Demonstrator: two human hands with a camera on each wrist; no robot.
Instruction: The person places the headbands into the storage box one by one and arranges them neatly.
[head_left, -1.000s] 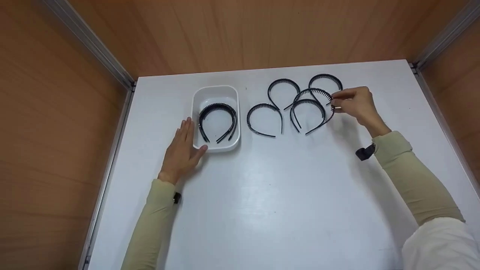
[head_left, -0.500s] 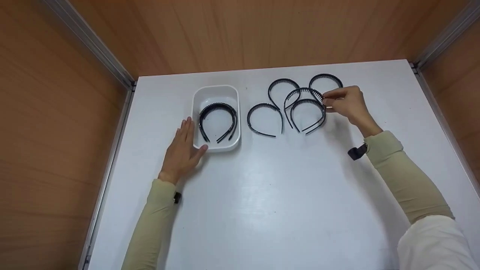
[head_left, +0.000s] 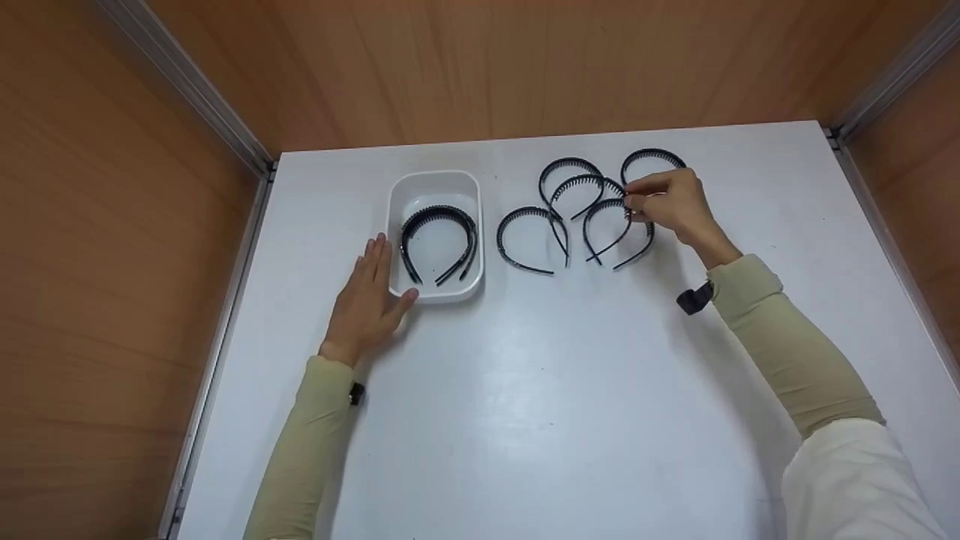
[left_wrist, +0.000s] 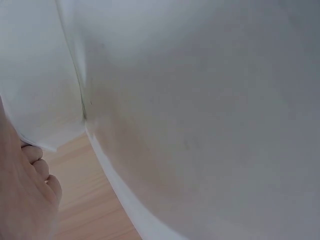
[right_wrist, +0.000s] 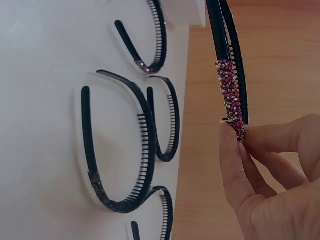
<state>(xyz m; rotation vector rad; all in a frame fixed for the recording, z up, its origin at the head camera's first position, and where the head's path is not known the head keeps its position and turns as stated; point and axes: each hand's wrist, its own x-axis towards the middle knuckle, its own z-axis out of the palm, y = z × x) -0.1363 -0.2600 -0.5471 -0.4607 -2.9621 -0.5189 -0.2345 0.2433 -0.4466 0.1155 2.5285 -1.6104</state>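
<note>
Between thumb and fingertips my right hand [head_left: 673, 204] pinches a black toothed headband [right_wrist: 230, 90]; in the right wrist view its side carries pink and silver glitter. In the head view this headband hangs above others on the table, overlapping them. My left hand [head_left: 364, 300] lies with straight fingers along the left side of a white tub [head_left: 433, 298], its thumb at the near corner. Inside the tub several black headbands [head_left: 439, 212] are nested together. The left wrist view shows part of the left hand [left_wrist: 27, 185] beside the tub's white wall [left_wrist: 40, 75].
Loose headbands lie right of the tub: one nearest it [head_left: 517, 262], one behind [head_left: 570, 161], one at the far right [head_left: 652, 154] and one under the held one [head_left: 649, 240]. Wooden panels [head_left: 480, 67] border the white table [head_left: 510, 420] at the back and sides.
My right hand has moved left, carrying the pinched headband from over the right-hand loose ones towards the tub. The left hand has stayed at the tub.
</note>
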